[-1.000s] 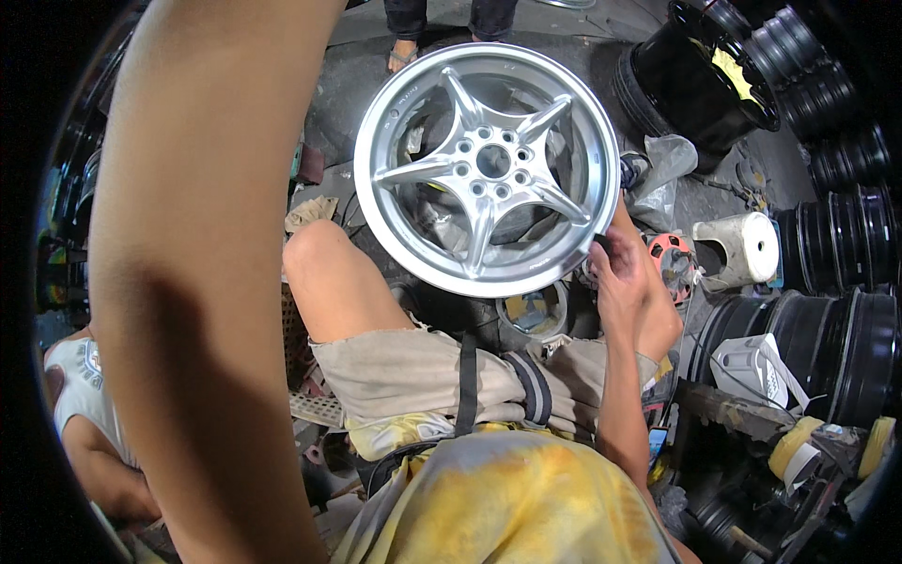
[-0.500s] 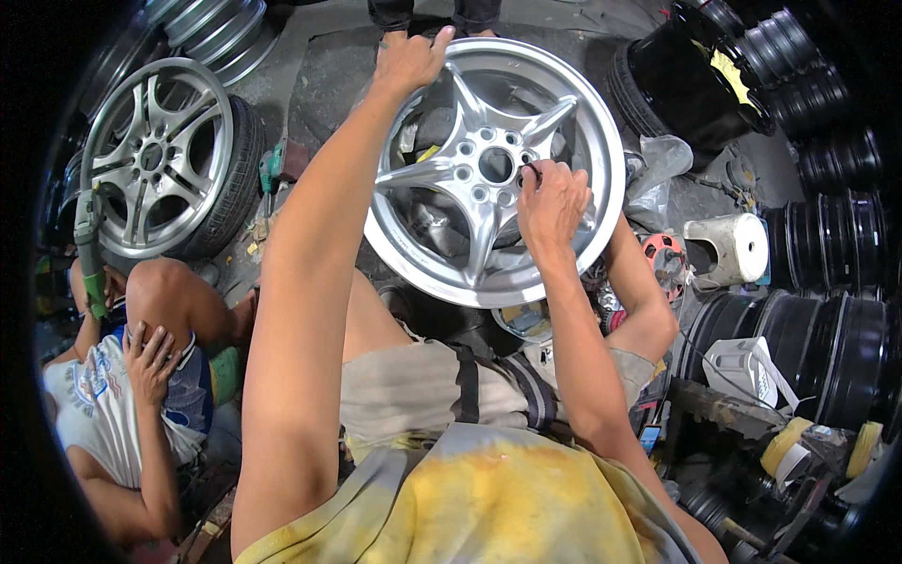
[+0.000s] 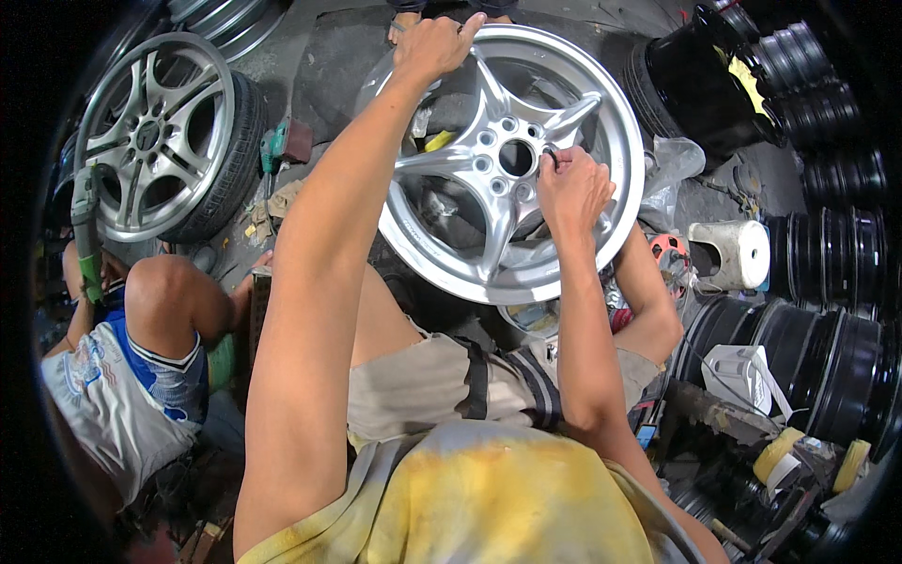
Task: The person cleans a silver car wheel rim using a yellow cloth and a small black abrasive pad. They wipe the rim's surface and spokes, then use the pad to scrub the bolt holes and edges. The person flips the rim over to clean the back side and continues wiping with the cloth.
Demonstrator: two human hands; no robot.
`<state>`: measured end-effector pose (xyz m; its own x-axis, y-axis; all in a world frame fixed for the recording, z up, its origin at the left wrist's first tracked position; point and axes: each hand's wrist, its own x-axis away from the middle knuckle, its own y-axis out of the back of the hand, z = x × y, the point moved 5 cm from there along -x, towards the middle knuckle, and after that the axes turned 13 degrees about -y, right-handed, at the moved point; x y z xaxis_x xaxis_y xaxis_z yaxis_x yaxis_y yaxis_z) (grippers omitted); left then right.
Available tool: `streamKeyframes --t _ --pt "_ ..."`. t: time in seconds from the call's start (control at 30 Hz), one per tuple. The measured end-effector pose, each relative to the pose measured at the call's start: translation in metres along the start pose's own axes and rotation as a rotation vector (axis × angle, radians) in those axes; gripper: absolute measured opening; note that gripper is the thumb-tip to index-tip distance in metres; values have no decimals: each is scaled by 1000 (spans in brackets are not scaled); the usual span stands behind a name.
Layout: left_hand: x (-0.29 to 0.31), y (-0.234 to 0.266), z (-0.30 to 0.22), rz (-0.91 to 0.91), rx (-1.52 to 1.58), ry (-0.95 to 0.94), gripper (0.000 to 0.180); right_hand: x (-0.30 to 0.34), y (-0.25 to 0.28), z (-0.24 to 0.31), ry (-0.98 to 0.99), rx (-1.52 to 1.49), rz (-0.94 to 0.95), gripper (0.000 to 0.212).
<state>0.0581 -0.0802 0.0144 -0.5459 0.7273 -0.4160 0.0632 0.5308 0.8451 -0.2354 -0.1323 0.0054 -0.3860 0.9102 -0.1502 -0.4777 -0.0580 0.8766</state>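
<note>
A silver alloy wheel rim (image 3: pixel 498 211) with broad spokes leans tilted in front of my lap. At its far left edge, my left hand (image 3: pixel 434 47) is closed over the lip, thumb pointing along the top. My right hand (image 3: pixel 575 193) is at the centre of the rim, just right of the hub hole (image 3: pixel 517 158). Its fingers are pinched together at one of the bolt holes ringing the hub. Whatever sits between those fingertips is too small and hidden to make out.
Left, a grey rim with a tyre (image 3: pixel 155 141) stands near a seated co-worker (image 3: pixel 113 376) and a green power tool (image 3: pixel 272 146). Right are a black wheel barrel (image 3: pixel 695 85), a plastic bag (image 3: pixel 672 169), a white stool (image 3: pixel 733 254) and stacked black rims (image 3: pixel 808 348).
The rim sits slightly higher and further right in view. My right fingertips have shifted a little upward beside the hub. The co-worker's hand has left the thigh.
</note>
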Motion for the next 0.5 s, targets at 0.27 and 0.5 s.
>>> streamKeyframes --t 0.27,0.5 --pt "-1 6 -7 102 80 21 84 -14 2 2 34 -27 30 22" --pt "-1 5 -5 25 -33 2 80 -9 0 -2 9 -22 21 23"
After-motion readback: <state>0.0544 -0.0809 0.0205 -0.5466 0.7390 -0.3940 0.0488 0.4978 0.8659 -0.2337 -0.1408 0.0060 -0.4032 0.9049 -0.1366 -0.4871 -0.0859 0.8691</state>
